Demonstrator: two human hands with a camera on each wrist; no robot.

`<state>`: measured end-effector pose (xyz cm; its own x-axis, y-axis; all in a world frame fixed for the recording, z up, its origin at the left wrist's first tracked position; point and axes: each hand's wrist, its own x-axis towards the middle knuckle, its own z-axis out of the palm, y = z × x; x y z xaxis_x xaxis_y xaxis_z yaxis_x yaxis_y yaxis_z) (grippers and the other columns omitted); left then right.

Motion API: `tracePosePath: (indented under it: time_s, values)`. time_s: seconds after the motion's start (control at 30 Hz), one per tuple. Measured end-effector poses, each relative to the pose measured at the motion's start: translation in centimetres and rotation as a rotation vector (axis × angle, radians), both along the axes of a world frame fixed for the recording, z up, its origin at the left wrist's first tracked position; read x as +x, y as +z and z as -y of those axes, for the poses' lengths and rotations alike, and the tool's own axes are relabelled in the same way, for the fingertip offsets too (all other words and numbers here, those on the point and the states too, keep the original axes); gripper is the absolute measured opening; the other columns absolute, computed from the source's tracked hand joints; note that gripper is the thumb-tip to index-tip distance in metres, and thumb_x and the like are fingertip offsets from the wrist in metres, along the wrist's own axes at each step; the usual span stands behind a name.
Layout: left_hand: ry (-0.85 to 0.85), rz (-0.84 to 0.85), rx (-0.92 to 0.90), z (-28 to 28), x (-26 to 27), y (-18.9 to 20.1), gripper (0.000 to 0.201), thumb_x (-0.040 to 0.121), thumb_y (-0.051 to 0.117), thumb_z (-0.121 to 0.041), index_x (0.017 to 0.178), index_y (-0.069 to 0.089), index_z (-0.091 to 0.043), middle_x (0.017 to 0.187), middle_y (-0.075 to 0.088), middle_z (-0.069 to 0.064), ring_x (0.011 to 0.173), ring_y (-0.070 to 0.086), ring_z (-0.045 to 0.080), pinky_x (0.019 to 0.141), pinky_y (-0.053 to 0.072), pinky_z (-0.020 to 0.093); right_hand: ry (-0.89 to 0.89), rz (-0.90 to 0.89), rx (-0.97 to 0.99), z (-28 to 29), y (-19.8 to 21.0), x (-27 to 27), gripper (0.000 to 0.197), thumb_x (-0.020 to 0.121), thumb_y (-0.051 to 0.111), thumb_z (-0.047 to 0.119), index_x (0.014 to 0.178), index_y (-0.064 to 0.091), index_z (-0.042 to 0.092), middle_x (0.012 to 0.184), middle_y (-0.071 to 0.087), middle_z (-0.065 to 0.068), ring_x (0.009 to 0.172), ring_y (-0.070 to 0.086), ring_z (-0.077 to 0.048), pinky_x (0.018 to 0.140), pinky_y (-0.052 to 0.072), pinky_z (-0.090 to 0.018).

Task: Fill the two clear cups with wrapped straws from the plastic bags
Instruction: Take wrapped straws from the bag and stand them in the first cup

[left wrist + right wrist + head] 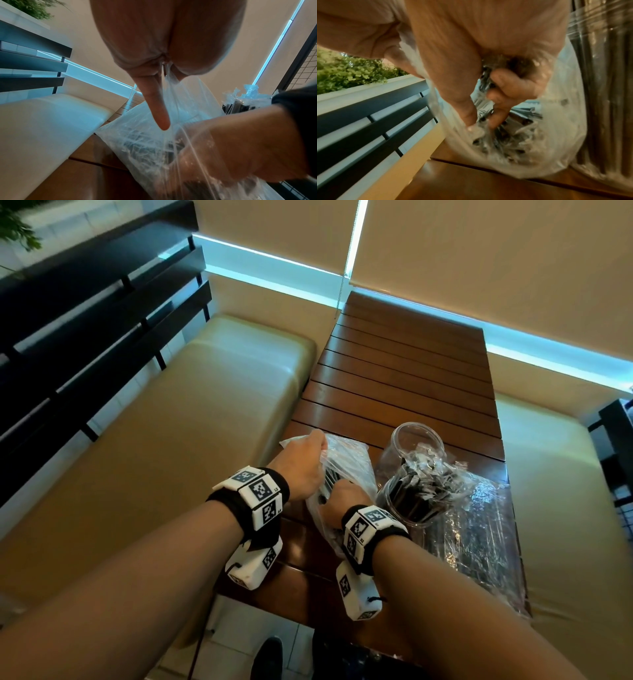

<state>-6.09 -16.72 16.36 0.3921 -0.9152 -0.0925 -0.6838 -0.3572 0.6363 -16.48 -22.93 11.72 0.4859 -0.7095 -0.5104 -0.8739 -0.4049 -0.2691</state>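
On the wooden table (404,364) lies a clear plastic bag (349,460) of black wrapped straws (513,136). My left hand (317,441) pinches the bag's upper edge and holds the mouth up; in the left wrist view the film (173,81) is caught between thumb and fingers while the index finger (159,108) points out straight. My right hand (337,491) is inside the bag, fingers (503,86) curled round a bunch of straws. To the right stand two clear cups: the near cup (407,501) is packed with straws, and the far cup (414,436) looks largely empty.
A second plastic bag (479,539) of straws lies at the table's right front, beside the cups. Cream padded benches (191,419) flank the table on both sides. A dark slatted rail (85,320) runs behind the left bench. A dark shoe (270,655) shows on the floor below.
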Motion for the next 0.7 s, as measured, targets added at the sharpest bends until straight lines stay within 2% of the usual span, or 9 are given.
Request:
tracePosePath:
  time_s: [0.13, 0.27, 0.37, 0.43, 0.5, 0.53, 0.6, 0.7]
  values:
    - [0.007, -0.008, -0.012, 0.0, -0.2, -0.3, 0.019, 0.086, 0.055, -0.001, 0.098, 0.046, -0.012, 0.087, 0.053, 0.0, 0.074, 0.05, 0.016, 0.063, 0.044, 0.028, 0.06, -0.032, -0.046, -0.2, 0.5, -0.5, 0.027, 0.09, 0.056, 0.042, 0.095, 0.053, 0.015, 0.099, 0.061, -0.004, 0.085, 0.056, -0.021, 0.075, 0.05, -0.032]
    - [0.024, -0.005, -0.026, -0.1, 0.0, -0.8, 0.021, 0.083, 0.056, 0.0, 0.094, 0.044, -0.014, 0.081, 0.05, -0.005, 0.068, 0.045, 0.008, 0.055, 0.038, 0.021, 0.098, -0.046, -0.065, -0.2, 1.4, -0.8, 0.039, 0.091, 0.054, 0.046, 0.11, 0.06, 0.012, 0.107, 0.065, -0.007, 0.099, 0.062, -0.025, 0.083, 0.053, -0.034]
    - [0.022, 0.001, -0.023, 0.0, 0.1, -0.9, 0.02, 0.084, 0.054, 0.0, 0.092, 0.043, -0.014, 0.081, 0.049, -0.006, 0.068, 0.045, 0.009, 0.054, 0.035, 0.021, 0.12, -0.054, -0.067, -0.2, 1.4, -0.8, 0.042, 0.091, 0.055, 0.048, 0.112, 0.06, 0.012, 0.109, 0.065, -0.007, 0.102, 0.063, -0.025, 0.082, 0.051, -0.033]
    - [0.02, -0.003, -0.025, 0.0, 0.0, -0.8, 0.019, 0.083, 0.056, 0.0, 0.093, 0.044, -0.013, 0.081, 0.049, -0.005, 0.069, 0.046, 0.01, 0.053, 0.035, 0.019, 0.165, -0.081, -0.066, -0.2, 1.1, -0.7, 0.034, 0.091, 0.058, 0.04, 0.109, 0.06, 0.011, 0.109, 0.065, -0.007, 0.1, 0.063, -0.025, 0.077, 0.05, -0.033]
    - [0.018, -0.009, -0.028, 0.0, -0.2, -0.7, 0.022, 0.082, 0.058, 0.0, 0.094, 0.044, -0.012, 0.083, 0.051, -0.003, 0.073, 0.049, 0.016, 0.055, 0.036, 0.022, 0.206, -0.119, -0.085, -0.3, 0.8, -0.5, 0.022, 0.092, 0.061, 0.027, 0.107, 0.061, 0.011, 0.11, 0.066, -0.008, 0.099, 0.063, -0.024, 0.075, 0.049, -0.032]
    - [0.015, -0.011, -0.028, -0.1, -0.3, -0.7, 0.022, 0.083, 0.059, 0.0, 0.094, 0.044, -0.012, 0.084, 0.051, -0.002, 0.075, 0.05, 0.017, 0.057, 0.037, 0.024, 0.208, -0.122, -0.088, -0.3, 0.5, -0.5, 0.021, 0.092, 0.061, 0.026, 0.107, 0.062, 0.011, 0.109, 0.066, -0.008, 0.098, 0.063, -0.024, 0.075, 0.049, -0.032]
    - [0.015, -0.008, -0.024, -0.2, -0.4, -0.7, 0.021, 0.084, 0.058, -0.001, 0.095, 0.044, -0.012, 0.086, 0.052, -0.001, 0.076, 0.05, 0.017, 0.06, 0.039, 0.024, 0.19, -0.117, -0.095, -0.5, 0.2, -0.4, 0.025, 0.092, 0.06, 0.035, 0.104, 0.062, 0.013, 0.107, 0.066, -0.007, 0.093, 0.063, -0.022, 0.072, 0.049, -0.032]
    - [0.024, 0.003, -0.028, -0.5, -0.1, -0.6, 0.019, 0.085, 0.056, -0.001, 0.095, 0.044, -0.012, 0.089, 0.054, 0.002, 0.078, 0.052, 0.02, 0.065, 0.043, 0.029, 0.171, -0.101, -0.095, -0.6, 0.4, -0.4, 0.043, 0.09, 0.055, 0.056, 0.098, 0.061, 0.014, 0.102, 0.067, -0.005, 0.086, 0.061, -0.022, 0.071, 0.049, -0.032]
